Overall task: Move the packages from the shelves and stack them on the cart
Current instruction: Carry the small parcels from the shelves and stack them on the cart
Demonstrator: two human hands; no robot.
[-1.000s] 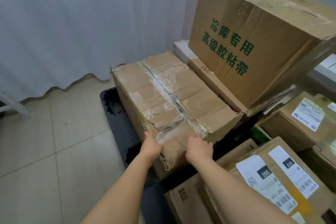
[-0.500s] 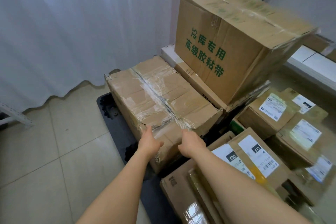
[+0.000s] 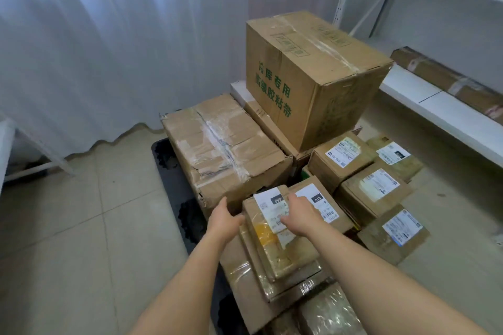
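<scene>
on the black cart (image 3: 168,171), at six o'clock, a flat package (image 3: 275,236) tops a short stack, with the left hand (image 3: 224,221) loose-fingered at its left edge and the right hand (image 3: 300,216) laid flat on its white label. at twelve o'clock a taped carton (image 3: 226,149) hems it in, a green-lettered box (image 3: 313,73) stands at one o'clock, small labelled parcels (image 3: 375,187) crowd three o'clock, and beyond them runs a white shelf (image 3: 441,114).

Big box (image 3: 313,76): matt brown corrugated cardboard, green print, clear glossy tape strip on top. Long carton (image 3: 223,149): creased, torn cardboard under wrinkled shiny tape. Flat package (image 3: 275,242) under my right hand (image 3: 299,216): cardboard in glossy film, white paper label. Cart deck (image 3: 174,171): black matt plastic. Floor (image 3: 68,239): smooth, semi-gloss tile. Curtain (image 3: 109,35): white cloth. Shelf (image 3: 441,109): white painted metal.
</scene>
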